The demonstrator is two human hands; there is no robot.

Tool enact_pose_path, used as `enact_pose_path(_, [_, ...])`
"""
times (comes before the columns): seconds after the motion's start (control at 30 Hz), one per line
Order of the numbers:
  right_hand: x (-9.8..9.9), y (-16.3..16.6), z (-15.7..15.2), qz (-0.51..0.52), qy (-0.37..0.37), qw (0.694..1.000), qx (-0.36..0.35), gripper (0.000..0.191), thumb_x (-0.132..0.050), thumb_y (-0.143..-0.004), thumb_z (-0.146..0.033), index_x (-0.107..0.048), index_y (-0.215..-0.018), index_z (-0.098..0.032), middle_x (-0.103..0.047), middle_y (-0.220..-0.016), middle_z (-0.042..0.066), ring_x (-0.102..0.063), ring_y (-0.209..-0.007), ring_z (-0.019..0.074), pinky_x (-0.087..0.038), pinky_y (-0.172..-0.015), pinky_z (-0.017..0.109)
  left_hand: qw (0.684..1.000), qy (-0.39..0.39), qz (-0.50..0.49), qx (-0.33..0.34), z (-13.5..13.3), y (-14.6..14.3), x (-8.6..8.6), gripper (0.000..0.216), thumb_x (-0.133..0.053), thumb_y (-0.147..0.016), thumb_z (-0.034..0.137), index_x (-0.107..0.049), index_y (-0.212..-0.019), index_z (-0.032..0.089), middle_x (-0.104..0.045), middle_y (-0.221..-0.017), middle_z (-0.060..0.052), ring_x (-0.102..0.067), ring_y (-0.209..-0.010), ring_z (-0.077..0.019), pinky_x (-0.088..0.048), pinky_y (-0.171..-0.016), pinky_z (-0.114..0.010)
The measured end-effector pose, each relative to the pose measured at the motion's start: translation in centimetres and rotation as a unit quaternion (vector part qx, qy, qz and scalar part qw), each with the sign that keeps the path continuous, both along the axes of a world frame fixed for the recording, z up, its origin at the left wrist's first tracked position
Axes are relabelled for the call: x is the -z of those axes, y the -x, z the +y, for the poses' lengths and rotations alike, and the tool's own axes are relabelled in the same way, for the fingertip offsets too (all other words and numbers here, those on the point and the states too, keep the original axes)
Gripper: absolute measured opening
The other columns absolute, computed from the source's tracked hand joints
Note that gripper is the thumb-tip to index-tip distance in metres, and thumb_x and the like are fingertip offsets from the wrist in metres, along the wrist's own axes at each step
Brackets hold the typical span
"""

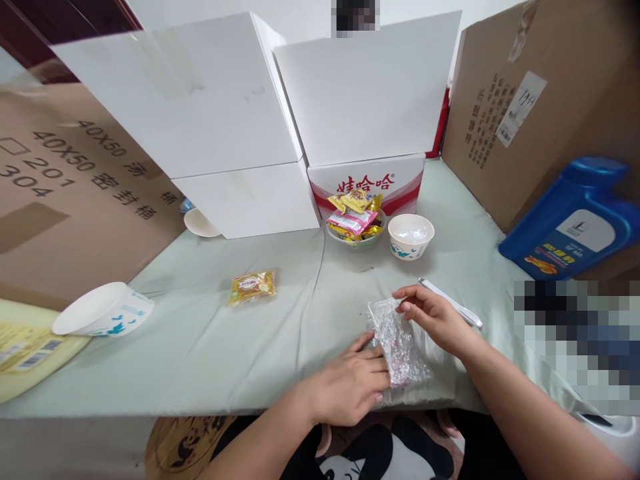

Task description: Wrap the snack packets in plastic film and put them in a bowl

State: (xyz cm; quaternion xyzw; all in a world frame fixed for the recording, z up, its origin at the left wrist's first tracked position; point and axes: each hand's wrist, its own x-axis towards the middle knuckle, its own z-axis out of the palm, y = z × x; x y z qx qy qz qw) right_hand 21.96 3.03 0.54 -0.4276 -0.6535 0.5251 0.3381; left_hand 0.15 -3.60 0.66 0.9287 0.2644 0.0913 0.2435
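Note:
A clear bubble wrap bag (395,333) lies on the cloth near the table's front edge, with something pinkish showing through its lower part. My left hand (353,383) holds the bag's left side, its fingertips partly covered by the plastic. At the upper right of the bag, my right hand (433,317) has its thumb and curled fingers drawn together on the edge. Just beyond the right hand lies a white, slim box cutter (450,303). To the left is a yellow wrapped snack packet (253,287), flat and apart from both hands.
A bowl of wrapped snacks (353,223) and a paper bowl with clear plastic (411,237) stand behind. Another paper bowl (105,310) tilts at left. White boxes (240,133) back the table; a blue jug (570,220) and cartons flank it.

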Motion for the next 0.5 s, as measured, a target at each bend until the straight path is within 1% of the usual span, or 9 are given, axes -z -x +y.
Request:
enact_pose_path(0.07, [0.0, 0.4, -0.3, -0.075, -0.061, 0.993, -0.069, 0.025, -0.051, -0.091, -0.031, -0.063, -0.109, -0.019, -0.068, -0.103, 0.008, -0.065, -0.092, 0.0189, -0.053, -0.082, 0.035, 1.000, -0.003, -0.001, -0.004, 0.0, 0.0, 0.1, 0.041, -0.059, -0.084, 0.019, -0.056, -0.123, 0.031, -0.066, -0.122, 0.001, -0.048, -0.129, -0.0205, -0.012, -0.120, -0.046])
enact_pose_path(0.1, [0.1, 0.7, -0.4, -0.111, -0.091, 0.984, -0.106, 0.023, -0.051, -0.089, -0.024, -0.064, -0.108, -0.019, -0.067, -0.107, 0.009, -0.064, -0.094, 0.0190, -0.053, -0.084, 0.035, 1.000, -0.006, -0.001, -0.007, 0.0, 0.0, 0.2, 0.038, -0.058, -0.084, 0.019, -0.057, -0.121, 0.030, -0.067, -0.120, 0.001, -0.049, -0.128, -0.0206, -0.013, -0.120, -0.046])
enact_pose_path(0.17, [0.5, 1.4, -0.6, -0.167, -0.156, 0.962, -0.148, 0.029, -0.051, -0.084, -0.012, -0.065, -0.108, -0.018, -0.066, -0.112, 0.010, -0.062, -0.102, 0.0201, -0.050, -0.091, 0.036, 1.000, -0.020, -0.008, -0.017, 0.1, 0.2, 0.4, 0.031, -0.058, -0.083, 0.019, -0.060, -0.113, 0.026, -0.069, -0.114, -0.001, -0.053, -0.123, -0.0212, -0.020, -0.118, -0.045])
enact_pose_path(0.23, [0.9, 1.9, -0.8, -0.192, -0.201, 0.949, -0.146, 0.032, -0.051, -0.081, -0.007, -0.065, -0.109, -0.016, -0.065, -0.113, 0.011, -0.060, -0.106, 0.0208, -0.047, -0.096, 0.037, 0.997, -0.051, -0.034, -0.037, 0.3, 0.5, 0.5, 0.022, -0.056, -0.083, 0.018, -0.062, -0.104, 0.021, -0.070, -0.109, -0.004, -0.058, -0.114, -0.0216, -0.029, -0.114, -0.044])
enact_pose_path(0.33, [1.3, 2.1, -1.0, -0.198, -0.210, 0.947, -0.141, 0.037, -0.053, -0.079, -0.006, -0.063, -0.113, -0.016, -0.065, -0.113, 0.011, -0.060, -0.105, 0.0207, -0.048, -0.094, 0.036, 0.984, -0.115, -0.114, -0.071, 0.4, 0.9, 0.3, 0.018, -0.054, -0.083, 0.016, -0.062, -0.100, 0.019, -0.069, -0.103, -0.006, -0.061, -0.105, -0.0213, -0.042, -0.102, -0.041])
enact_pose_path(0.4, [1.3, 2.1, -1.2, -0.198, -0.209, 0.948, -0.139, 0.040, -0.056, -0.078, -0.007, -0.060, -0.117, -0.016, -0.065, -0.114, 0.011, -0.061, -0.101, 0.0206, -0.049, -0.091, 0.035, 0.972, -0.147, -0.160, -0.093, 0.4, 1.1, 0.1, 0.022, -0.056, -0.083, 0.018, -0.060, -0.105, 0.020, -0.068, -0.104, -0.007, -0.059, -0.107, -0.0227, -0.046, -0.098, -0.041])
enact_pose_path(0.43, [1.4, 2.1, -1.2, -0.194, -0.208, 0.949, -0.136, 0.042, -0.056, -0.078, -0.008, -0.058, -0.119, -0.016, -0.064, -0.114, 0.011, -0.061, -0.099, 0.0204, -0.050, -0.089, 0.035, 0.969, -0.155, -0.166, -0.101, 0.4, 1.2, 0.1, 0.026, -0.058, -0.082, 0.020, -0.058, -0.109, 0.020, -0.066, -0.107, -0.009, -0.058, -0.110, -0.0241, -0.046, -0.098, -0.042])
enact_pose_path(0.5, [1.4, 2.1, -1.3, -0.177, -0.194, 0.957, -0.126, 0.045, -0.055, -0.079, -0.010, -0.054, -0.124, -0.016, -0.063, -0.115, 0.011, -0.062, -0.094, 0.0188, -0.051, -0.085, 0.034, 0.974, -0.150, -0.135, -0.102, 0.6, 1.3, 0.2, 0.040, -0.066, -0.079, 0.029, -0.055, -0.116, 0.019, -0.063, -0.117, -0.012, -0.054, -0.117, -0.0281, -0.043, -0.101, -0.047])
